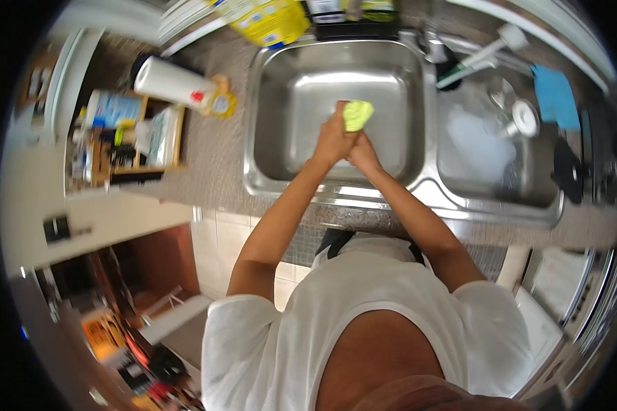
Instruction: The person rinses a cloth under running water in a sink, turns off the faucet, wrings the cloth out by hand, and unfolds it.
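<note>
A crumpled yellow-green cloth [357, 116] sticks out from between my two hands, over the left basin of the stainless steel sink [428, 137]. My left hand [334, 140] is closed around the cloth. Just below and to the right, my right hand [361, 152] is pressed against the left one, its fingers closed too. Most of the right hand's fingers are hidden, and so is the lower part of the cloth. Beneath the hands, the basin's bare metal floor [308, 116] shows.
White suds [480, 144] fill part of the right basin, near a white round-ended item [524, 118]. A blue cloth [555, 96] hangs at its right edge. Left on the counter lie a paper towel roll [168, 82] and a yellow-capped bottle [223, 104]. A yellow pouch [271, 20] stands behind.
</note>
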`<state>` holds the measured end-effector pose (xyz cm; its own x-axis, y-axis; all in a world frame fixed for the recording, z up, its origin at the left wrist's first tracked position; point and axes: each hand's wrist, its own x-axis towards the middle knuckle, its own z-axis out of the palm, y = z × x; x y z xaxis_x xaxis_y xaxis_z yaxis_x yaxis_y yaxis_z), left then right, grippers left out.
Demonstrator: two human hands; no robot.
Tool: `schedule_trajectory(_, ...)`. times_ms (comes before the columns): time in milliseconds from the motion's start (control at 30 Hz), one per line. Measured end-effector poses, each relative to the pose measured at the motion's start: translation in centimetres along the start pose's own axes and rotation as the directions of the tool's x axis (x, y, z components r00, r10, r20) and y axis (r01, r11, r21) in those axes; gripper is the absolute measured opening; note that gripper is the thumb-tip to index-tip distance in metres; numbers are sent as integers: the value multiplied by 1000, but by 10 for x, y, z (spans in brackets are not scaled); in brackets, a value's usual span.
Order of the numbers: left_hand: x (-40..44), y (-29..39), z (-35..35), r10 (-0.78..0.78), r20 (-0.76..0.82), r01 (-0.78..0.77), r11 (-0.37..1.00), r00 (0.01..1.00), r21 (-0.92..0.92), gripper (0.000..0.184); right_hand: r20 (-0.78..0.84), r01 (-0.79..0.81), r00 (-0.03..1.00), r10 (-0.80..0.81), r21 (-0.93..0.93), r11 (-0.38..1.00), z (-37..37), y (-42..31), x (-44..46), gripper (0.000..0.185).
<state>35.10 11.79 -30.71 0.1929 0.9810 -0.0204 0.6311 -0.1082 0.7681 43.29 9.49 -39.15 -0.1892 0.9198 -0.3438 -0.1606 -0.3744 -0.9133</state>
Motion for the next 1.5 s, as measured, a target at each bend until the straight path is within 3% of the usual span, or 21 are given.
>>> schedule_trajectory(100, -9, -28, 10, -89, -135, 84, 995, 987, -45, 57, 19, 182, 983, -182, -204, 962, -2, 20, 5, 23)
schedule_trajectory(133, -16, -38, 14, -83, -189, 75, 996, 978, -46, 61, 63, 152, 988, -143, -190, 970, -7, 20, 2, 28)
schedule_trajectory(167, -24, -25, 4, -151, -164, 122, 977, 975, -176, 65, 198, 276, 948, -248, -125, 953, -16, 24, 5, 32)
schedule_trajectory(200, -28, -44, 13, -74, -252, 21, 978, 965, -205, 70, 253, 286, 948, -192, -420, 861, -21, -6, -13, 37)
schedule_trajectory(233, -40, -27, -2, -98, -278, 43, 979, 956, -200, 74, 333, 234, 933, -134, -282, 930, -26, -16, -15, 42)
schedule_trajectory(333, -71, -17, -38, -161, -292, 93, 968, 943, -234, 83, 456, 86, 890, -4, -161, 983, -35, -78, -34, 64)
schedule_trajectory(400, -98, -15, -72, -243, -269, 143, 929, 932, -341, 83, 658, 42, 724, -204, 254, 966, -36, -116, -50, 71)
schedule_trajectory(467, -122, -22, -94, -282, -303, 128, 888, 910, -441, 82, 745, -252, 598, -294, 524, 814, -48, -131, -45, 78)
schedule_trajectory(533, -150, -34, -114, -287, -410, 44, 860, 866, -509, 79, 633, -49, 774, -5, 68, 997, -49, -121, -26, 72)
schedule_trajectory(567, -165, -42, -127, -309, -413, 59, 854, 857, -518, 79, 510, 23, 857, 78, -189, 982, -45, -109, -13, 69)
schedule_trajectory(633, -198, -54, -149, -356, -416, 83, 833, 837, -546, 80, 203, 73, 976, 85, -665, 743, -31, -84, 4, 64)
schedule_trajectory(667, -218, -60, -158, -382, -412, 97, 819, 827, -565, 80, 294, 339, 940, -170, -777, 530, -21, -65, 2, 62)
schedule_trajectory(700, -241, -63, -170, -417, -445, 129, 828, 792, -546, 82, 431, 540, 814, -390, -809, 233, -7, -47, 0, 60)
schedule_trajectory(733, -263, -76, -183, -439, -467, 146, 829, 768, -541, 82, 587, 641, 606, -537, -760, -107, 17, -34, -4, 59)
schedule_trajectory(767, -287, -88, -189, -468, -476, 168, 822, 745, -545, 83, 381, 612, 748, -544, -713, 342, 60, -30, -30, 60)
schedule_trajectory(867, -362, -110, -222, -562, -483, 202, 766, 672, -611, 81, 523, 589, 805, -280, -649, 482, 149, -5, -52, 58)
schedule_trajectory(933, -413, -134, -230, -611, -555, 154, 739, 565, -656, 79, 681, 677, 699, -218, -533, 507, 226, 14, -86, 56)
schedule_trajectory(1033, -486, -159, -244, -692, -577, 147, 686, 434, -712, 79, 831, 536, 556, 26, -382, 753, 339, 37, -164, 54)
schedule_trajectory(1167, -571, -176, -260, -683, -686, 151, 728, 250, -669, 82, 924, 505, 120, 364, -372, 778, 439, 50, -234, 60)
schedule_trajectory(1267, -622, -178, -269, -712, -700, 127, 700, 51, -703, 84, 905, 423, -65, 421, -358, 833, 495, 70, -272, 65)
schedule_trajectory(1500, -691, -199, -285, -756, -632, -165, 654, -168, -738, 79, 908, 475, -174, 382, -262, 840, 591, 101, -314, 50)
